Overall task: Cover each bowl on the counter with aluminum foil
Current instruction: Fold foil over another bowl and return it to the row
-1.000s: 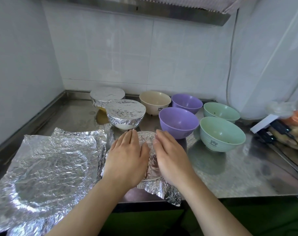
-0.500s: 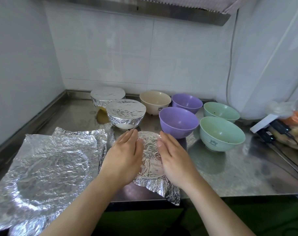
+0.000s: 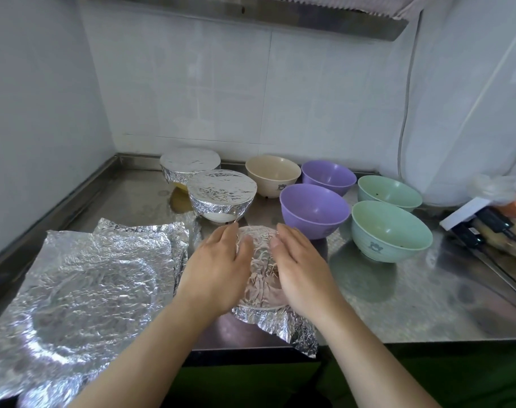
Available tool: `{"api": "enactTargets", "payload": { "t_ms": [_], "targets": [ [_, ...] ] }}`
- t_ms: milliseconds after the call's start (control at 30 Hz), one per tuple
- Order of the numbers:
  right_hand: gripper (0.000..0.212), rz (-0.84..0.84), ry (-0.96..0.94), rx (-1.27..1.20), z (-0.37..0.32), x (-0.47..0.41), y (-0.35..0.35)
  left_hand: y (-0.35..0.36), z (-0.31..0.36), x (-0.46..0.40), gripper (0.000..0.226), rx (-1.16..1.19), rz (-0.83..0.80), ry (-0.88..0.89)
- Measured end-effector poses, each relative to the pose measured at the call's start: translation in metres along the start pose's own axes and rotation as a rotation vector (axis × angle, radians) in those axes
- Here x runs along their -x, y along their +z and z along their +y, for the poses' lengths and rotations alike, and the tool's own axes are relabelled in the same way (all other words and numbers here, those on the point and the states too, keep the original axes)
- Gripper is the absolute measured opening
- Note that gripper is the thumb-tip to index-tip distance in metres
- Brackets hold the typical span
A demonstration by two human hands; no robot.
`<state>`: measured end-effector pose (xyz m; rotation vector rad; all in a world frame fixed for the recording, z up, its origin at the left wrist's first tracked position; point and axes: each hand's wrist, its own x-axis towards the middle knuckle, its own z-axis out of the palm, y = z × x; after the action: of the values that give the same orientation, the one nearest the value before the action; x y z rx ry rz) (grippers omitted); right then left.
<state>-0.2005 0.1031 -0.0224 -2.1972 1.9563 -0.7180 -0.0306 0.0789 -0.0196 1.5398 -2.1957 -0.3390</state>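
A bowl draped in crinkled foil (image 3: 261,260) sits near the counter's front edge. My left hand (image 3: 217,267) presses flat on its left side, and my right hand (image 3: 302,267) presses flat on its right side. A loose foil corner hangs over the counter edge below them. Two foil-covered bowls (image 3: 221,195) (image 3: 190,164) stand behind. Open bowls stand to the right: a beige one (image 3: 273,175), two purple ones (image 3: 314,209) (image 3: 328,176) and two green ones (image 3: 390,229) (image 3: 389,191).
A stack of crumpled foil sheets (image 3: 83,284) lies at the left on the steel counter (image 3: 412,304). At the far right are a white box, black cables (image 3: 492,228) and a plastic bag. Tiled walls close the back and left.
Both hands have slid apart from the middle of the foil toward the bowl's sides, showing more of the foil top between them. The foil now follows the rim more closely.
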Motion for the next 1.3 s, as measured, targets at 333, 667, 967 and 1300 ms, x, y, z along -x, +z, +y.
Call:
{"api": "enactTargets", "payload": {
  "t_ms": [333,667,967,1300],
  "targets": [
    [0.065,-0.022,0.205,-0.029,-0.002,0.004,-0.002,-0.005,0.016,0.009,0.032,0.182,0.159,-0.031],
    [0.068,0.002,0.208,-0.317,-0.003,0.024,-0.001,0.0,0.01,0.016,0.065,0.195,0.159,-0.022],
    [0.149,-0.349,0.134,-0.468,0.024,0.03,-0.045,-0.015,-0.002,0.032,0.148,0.324,-0.097,-0.022],
    [0.139,-0.221,0.09,-0.459,0.037,0.029,-0.025,-0.005,-0.01,0.028,0.168,0.269,-0.035,0.019]
  ]
}}
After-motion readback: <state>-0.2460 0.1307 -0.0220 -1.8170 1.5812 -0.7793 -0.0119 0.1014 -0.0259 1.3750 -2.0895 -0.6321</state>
